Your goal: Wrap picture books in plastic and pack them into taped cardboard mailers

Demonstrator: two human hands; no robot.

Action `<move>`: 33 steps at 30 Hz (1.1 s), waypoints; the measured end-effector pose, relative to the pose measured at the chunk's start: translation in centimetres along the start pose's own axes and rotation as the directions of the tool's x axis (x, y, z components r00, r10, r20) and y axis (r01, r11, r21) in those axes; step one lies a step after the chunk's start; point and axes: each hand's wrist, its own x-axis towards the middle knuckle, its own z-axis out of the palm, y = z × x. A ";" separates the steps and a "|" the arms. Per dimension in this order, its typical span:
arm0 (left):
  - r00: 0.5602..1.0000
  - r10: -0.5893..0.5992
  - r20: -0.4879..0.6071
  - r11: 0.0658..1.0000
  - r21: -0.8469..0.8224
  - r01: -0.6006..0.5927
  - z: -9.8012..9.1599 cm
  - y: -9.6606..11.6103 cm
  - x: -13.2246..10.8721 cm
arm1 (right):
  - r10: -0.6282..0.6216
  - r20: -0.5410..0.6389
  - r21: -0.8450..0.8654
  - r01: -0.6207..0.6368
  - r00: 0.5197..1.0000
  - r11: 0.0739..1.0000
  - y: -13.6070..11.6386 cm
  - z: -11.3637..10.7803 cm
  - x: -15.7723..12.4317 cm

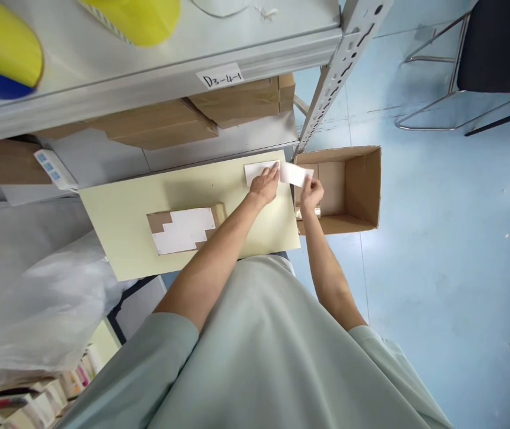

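Note:
My left hand [264, 186] lies with its fingers stretched over a white pad of paper or labels [255, 171] at the right end of a pale yellow board [183, 185]. Pinched in my right hand [312, 193] is a white paper slip [297, 174], which looks like a label. The slip is raised and slightly blurred, and its left end meets the pad near my left fingertips; whether the two are joined I cannot tell. A brown cardboard box [186, 229] with stepped white paper pieces on its top sits left of my left forearm.
An open carton [362, 187] stands against the board's right end. Behind the board rises a metal shelf [282, 50] with boxes [246, 101] and yellow containers [134, 18]. A white power strip [56, 168] lies at the back left. A black chair [498, 47] stands far right.

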 end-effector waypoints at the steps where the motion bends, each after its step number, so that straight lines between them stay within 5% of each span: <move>1: 1.000 -0.004 0.014 1.000 0.007 0.004 -0.1 -0.1 0.2 | 0.044 -0.070 -0.018 -0.046 0.997 0.999 0.6 -1.1 -0.3; 4: 0.999 -0.026 0.047 1.000 -0.006 0.027 -0.6 0.1 0.3 | 0.089 -0.230 -0.055 -0.104 0.969 0.993 2.0 -4.5 -1.4; 7: 0.999 -0.030 0.014 0.995 -0.090 0.031 -0.9 1.0 -0.9 | 0.039 -0.269 -0.063 -0.058 0.962 0.996 2.0 -6.7 -3.0; 11: 0.992 -0.074 -0.102 0.921 -0.389 0.029 -1.1 2.8 -6.3 | -0.159 -0.139 -0.081 0.149 0.978 0.986 -0.2 -7.5 -6.0; 13: 0.993 -0.085 -0.081 0.748 -0.664 0.010 -1.6 3.4 -10.4 | -0.362 0.008 -0.092 0.361 0.932 0.928 -1.7 -7.4 -7.9; 15: 0.988 -0.142 -0.068 0.531 -0.847 0.018 -2.3 3.4 -14.7 | -0.558 0.205 -0.076 0.581 0.804 0.810 -3.0 -7.1 -10.2; 18: 0.955 -0.287 -0.072 0.373 -0.927 0.042 -3.7 2.7 -20.7 | -0.702 0.468 0.013 0.790 0.537 0.613 -4.7 -6.4 -13.6; 21: 0.903 -0.411 -0.128 0.362 -0.932 0.032 -4.6 1.8 -25.3 | -0.733 0.605 0.128 0.870 0.312 0.475 -6.0 -5.6 -16.3; 25: 0.823 -0.531 -0.201 0.394 -0.919 0.030 -4.9 1.1 -29.2 | -0.706 0.686 0.174 0.903 0.175 0.393 -7.7 -4.8 -18.9; 28: 0.777 -0.583 -0.236 0.354 -0.935 -0.019 -5.1 0.8 -31.0 | -0.687 0.711 0.184 0.903 0.149 0.387 -9.3 -4.5 -20.2; 33: 0.781 -0.570 -0.257 0.350 -0.935 -0.052 -6.4 -0.4 -33.5 | -0.575 0.741 0.254 0.648 0.347 0.718 -12.4 -4.6 -22.4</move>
